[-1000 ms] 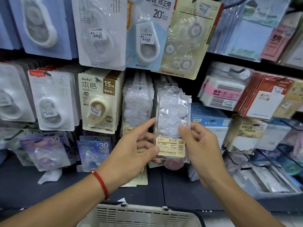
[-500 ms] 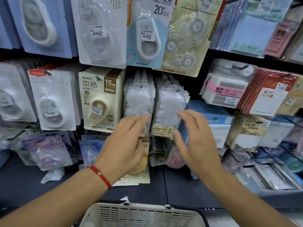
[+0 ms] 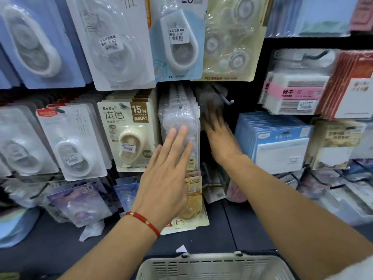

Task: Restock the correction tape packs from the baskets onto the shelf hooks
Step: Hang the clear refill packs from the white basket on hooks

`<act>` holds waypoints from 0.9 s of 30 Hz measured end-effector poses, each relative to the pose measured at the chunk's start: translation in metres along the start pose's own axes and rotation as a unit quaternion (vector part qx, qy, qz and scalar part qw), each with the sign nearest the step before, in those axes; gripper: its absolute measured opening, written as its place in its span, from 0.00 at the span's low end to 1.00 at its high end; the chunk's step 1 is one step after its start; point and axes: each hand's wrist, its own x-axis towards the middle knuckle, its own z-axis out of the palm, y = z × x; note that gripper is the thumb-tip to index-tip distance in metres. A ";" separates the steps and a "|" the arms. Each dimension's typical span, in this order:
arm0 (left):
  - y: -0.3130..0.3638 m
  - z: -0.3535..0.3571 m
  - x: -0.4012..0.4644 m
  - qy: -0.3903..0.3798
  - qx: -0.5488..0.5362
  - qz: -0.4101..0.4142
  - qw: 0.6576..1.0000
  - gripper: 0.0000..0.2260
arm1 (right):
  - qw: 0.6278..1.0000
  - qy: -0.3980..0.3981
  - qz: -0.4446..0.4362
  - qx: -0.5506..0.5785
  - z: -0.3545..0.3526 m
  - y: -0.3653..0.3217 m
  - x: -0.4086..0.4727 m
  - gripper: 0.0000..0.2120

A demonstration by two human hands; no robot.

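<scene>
Fingers of left hand press flat against upright hanging packs.

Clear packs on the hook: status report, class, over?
Left hand flat against clear packs. Right hand blurred, reaching past them below bare hook; grip unclear. Basket below.

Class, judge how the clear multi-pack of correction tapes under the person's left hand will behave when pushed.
The clear multi-pack hangs from a hook, so it would probably swing back. Its crinkled glossy film looks floppy and perhaps slippery under the flat left hand. It seems light.
</scene>
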 end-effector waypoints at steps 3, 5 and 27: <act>-0.003 0.001 -0.001 0.000 0.007 0.013 1.000 0.42 | 0.999 0.022 0.005 0.031 0.009 -0.001 -0.003 0.45; -0.005 0.001 -0.005 0.008 0.002 0.019 1.000 0.40 | 0.997 0.034 0.007 0.076 0.009 -0.004 -0.014 0.45; 0.022 0.131 -0.253 -0.511 0.108 -0.118 0.844 0.29 | 0.844 -0.536 0.025 -0.005 0.240 -0.015 -0.379 0.56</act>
